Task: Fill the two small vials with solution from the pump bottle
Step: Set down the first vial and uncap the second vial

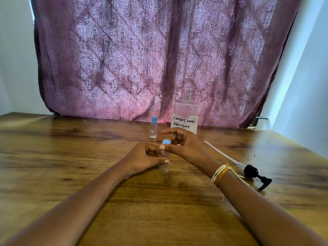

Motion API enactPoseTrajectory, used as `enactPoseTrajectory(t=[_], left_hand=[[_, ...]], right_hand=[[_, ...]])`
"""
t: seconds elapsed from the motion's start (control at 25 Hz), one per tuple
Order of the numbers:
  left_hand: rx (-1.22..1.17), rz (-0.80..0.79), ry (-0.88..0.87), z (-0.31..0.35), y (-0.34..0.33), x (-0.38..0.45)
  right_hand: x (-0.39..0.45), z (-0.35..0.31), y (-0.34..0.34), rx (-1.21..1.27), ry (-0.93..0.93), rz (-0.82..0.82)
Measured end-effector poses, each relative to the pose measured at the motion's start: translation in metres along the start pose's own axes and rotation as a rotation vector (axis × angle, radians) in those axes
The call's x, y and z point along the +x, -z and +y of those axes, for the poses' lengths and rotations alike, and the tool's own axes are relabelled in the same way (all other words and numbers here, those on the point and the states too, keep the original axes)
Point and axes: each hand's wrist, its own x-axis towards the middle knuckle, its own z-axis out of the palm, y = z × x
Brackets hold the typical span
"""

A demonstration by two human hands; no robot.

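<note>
Left hand (147, 157) grips the near vial (164, 165) upright by its body while my right hand (179, 143) pinches its blue cap (166, 142) straight on top, other capped vial (153, 127) just behind, beside the open solution bottle (185, 114).

Wooden table (71, 157). On it: capped vial (153, 127), open bottle (185, 114) w/ handwritten label. Pump head (255, 173) lies at right, on its side.

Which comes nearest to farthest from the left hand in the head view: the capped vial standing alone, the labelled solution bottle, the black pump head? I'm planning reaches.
From the left hand:
1. Capped vial, just beyond it.
2. Solution bottle, farther back, to the right.
3. Black pump head, lying far right.
</note>
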Motion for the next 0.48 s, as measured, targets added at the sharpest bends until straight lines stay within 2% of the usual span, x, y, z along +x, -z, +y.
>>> enactPoseTrajectory(t=[0.2, 0.36, 0.48], left_hand=[[0.012, -0.005, 0.003, 0.0002, 0.0001, -0.0005], [-0.012, -0.013, -0.009, 0.001, 0.0004, -0.0013], [-0.002, -0.009, 0.006, -0.0003, 0.0004, 0.0004]], right_hand=[[-0.0009, -0.0037, 0.0044, 0.077, -0.021, -0.128], [-0.0004, -0.0032, 0.0007, 0.016, -0.013, -0.013], [0.0017, -0.0026, 0.0028, 0.028, -0.02, -0.01]])
